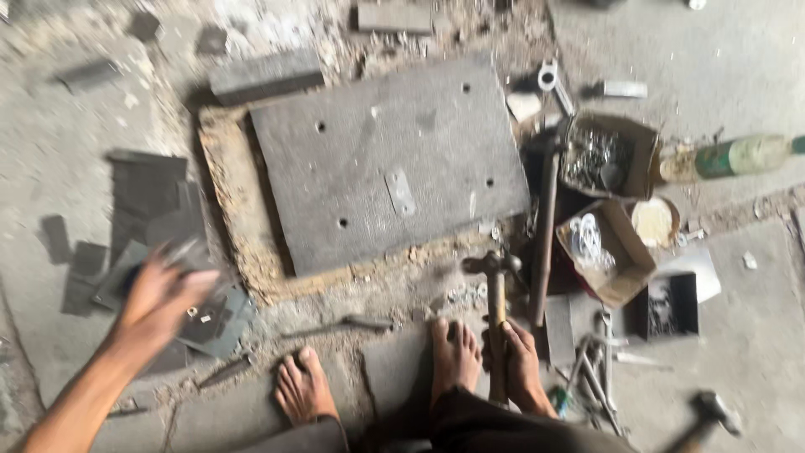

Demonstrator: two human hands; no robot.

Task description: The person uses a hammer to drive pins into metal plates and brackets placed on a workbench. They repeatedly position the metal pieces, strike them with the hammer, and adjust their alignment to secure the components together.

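Hammer point(496, 319) upright in the right hand point(524, 369), left hand point(159, 289) blurred over grey metal offcuts point(151, 210).
Right fingers are clenched round the wooden handle, steel head up, just beside the bare foot point(455, 356); gripping lower would likely give more swing. Whether the left hand holds a piece I cannot tell. A drilled steel plate point(386, 159) lies ahead.
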